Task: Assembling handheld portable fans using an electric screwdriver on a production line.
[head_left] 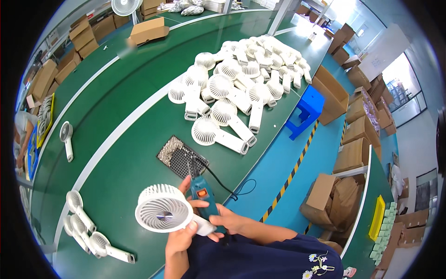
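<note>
My left hand (182, 237) grips a white handheld fan (160, 209) by its handle, with the round slatted head turned toward me. My right hand (227, 220) is wrapped round a teal corded electric screwdriver (208, 204) with an orange-red switch. Its narrow end points away from me, over the edge of a dark perforated tray (188, 163) partly filled with small metal pieces. Fingertips from behind the fan rest against the screwdriver's body. The fan's handle crosses in front of the tool and hides part of it.
A large pile of white handheld fans (232, 86) lies beyond the tray on the green table (125, 162). Several more fans (100, 244) lie at the left. A black cord (218, 179) hangs over the right edge. A blue stool (306, 107) and cardboard boxes (357, 135) stand right.
</note>
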The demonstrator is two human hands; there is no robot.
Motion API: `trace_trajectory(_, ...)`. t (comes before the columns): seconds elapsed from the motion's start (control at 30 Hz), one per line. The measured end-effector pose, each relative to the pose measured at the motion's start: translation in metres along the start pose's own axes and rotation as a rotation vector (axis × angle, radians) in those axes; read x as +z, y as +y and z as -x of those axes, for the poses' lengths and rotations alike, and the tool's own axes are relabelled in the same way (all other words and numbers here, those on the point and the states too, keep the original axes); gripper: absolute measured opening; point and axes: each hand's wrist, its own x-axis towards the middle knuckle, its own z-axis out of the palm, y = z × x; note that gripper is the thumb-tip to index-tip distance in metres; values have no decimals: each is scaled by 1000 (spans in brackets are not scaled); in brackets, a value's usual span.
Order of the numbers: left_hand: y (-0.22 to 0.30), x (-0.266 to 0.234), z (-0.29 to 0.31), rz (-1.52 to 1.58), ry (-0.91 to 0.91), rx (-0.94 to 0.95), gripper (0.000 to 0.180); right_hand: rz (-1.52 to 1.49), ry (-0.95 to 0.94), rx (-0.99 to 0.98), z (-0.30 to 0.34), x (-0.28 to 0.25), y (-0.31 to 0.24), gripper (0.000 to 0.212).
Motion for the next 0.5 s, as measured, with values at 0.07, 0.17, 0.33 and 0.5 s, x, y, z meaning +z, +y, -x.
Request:
trace_trajectory(0.07, 8, 13, -15, -27, -34, -12, 53, -43, -51, 61, 8, -9, -8, 53)
trace_trajectory(0.17, 5, 11, -26, -118, -277, -106, 73, 11, 222, 37, 26, -17, -15, 73)
trace_trajectory(0.33, -2, -8, -15, -15, -219, -22, 78, 144, 452, -398, 34, -19, -141, 57)
trace_trajectory(0.5, -6, -16, -9, 173, 12, -53, 38, 865, 1321, -657, 24, -76, -298, 30)
